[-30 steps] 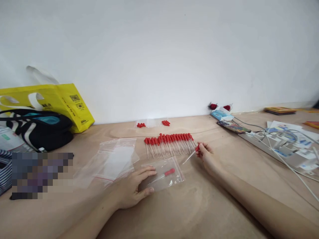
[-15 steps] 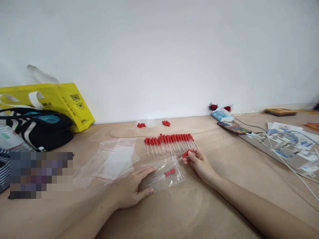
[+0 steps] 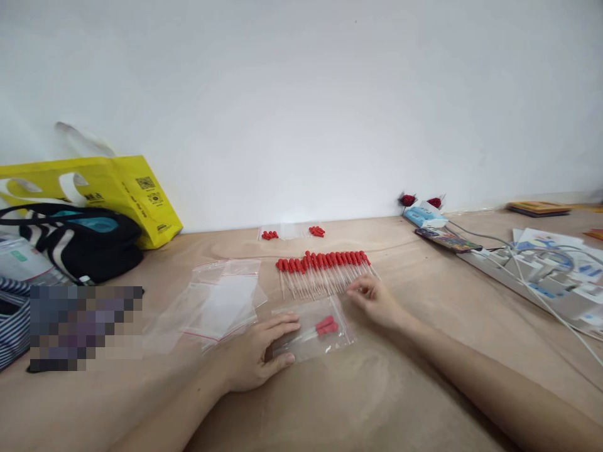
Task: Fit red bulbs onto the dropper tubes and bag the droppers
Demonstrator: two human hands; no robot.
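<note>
Two droppers with red bulbs (image 3: 326,325) lie side by side inside a clear zip bag (image 3: 308,306) on the table. My left hand (image 3: 264,355) rests on the bag's left end, fingers and thumb spread. Just right of the bag's opening, my right hand (image 3: 374,301) hovers with bent fingers a little apart and nothing between them. Behind the bag is a row of several droppers (image 3: 325,260), red bulbs pointing to the wall. Flat clear bags (image 3: 226,301) overlap to the left of the row.
Two bags of droppers (image 3: 291,231) lie by the wall. At the left are a yellow bag (image 3: 136,201), a black bag (image 3: 103,251) and a blurred-out object (image 3: 87,326). A power strip (image 3: 532,279) with cables, a blue packet (image 3: 425,218) and papers are on the right.
The second dropper, earlier in my right hand at the bag's opening, now lies in the bag beside the first. My right hand has let it go. My left hand stays on the bag.
</note>
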